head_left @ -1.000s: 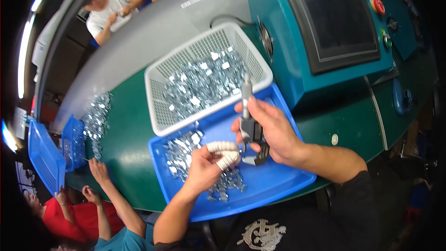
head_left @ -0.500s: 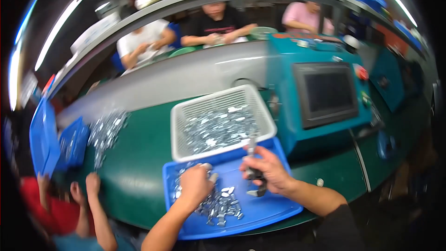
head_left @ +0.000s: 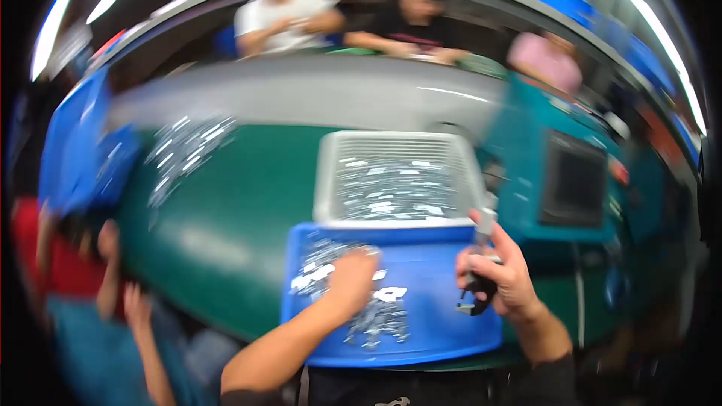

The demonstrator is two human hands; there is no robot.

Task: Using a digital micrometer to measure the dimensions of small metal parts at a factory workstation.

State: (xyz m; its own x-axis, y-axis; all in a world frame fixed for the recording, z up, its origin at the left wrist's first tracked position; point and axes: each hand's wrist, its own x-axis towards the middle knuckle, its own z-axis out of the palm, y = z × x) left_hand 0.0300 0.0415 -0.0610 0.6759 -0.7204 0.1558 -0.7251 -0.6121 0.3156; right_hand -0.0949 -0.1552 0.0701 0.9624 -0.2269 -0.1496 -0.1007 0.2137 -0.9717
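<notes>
My left hand (head_left: 350, 280) reaches palm-down into a pile of small shiny metal parts (head_left: 376, 312) lying in a blue tray (head_left: 436, 334); motion blur hides whether its fingers hold any. My right hand (head_left: 502, 271) hovers over the tray's right side, shut on a black and silver hand tool (head_left: 481, 256) held upright. Behind the tray stands a white perforated basket (head_left: 323, 173) with more metal parts (head_left: 391, 188) in it.
A teal machine with a dark screen (head_left: 573, 180) stands at the right. More metal parts (head_left: 184, 152) and blue trays (head_left: 75, 143) lie at the left, where another person's hands (head_left: 113, 271) rest. Several people sit across the green table (head_left: 226, 210).
The view has swung left and is now blurred. My left hand has dropped flat into the parts pile. My right hand still holds the tool, now further right.
</notes>
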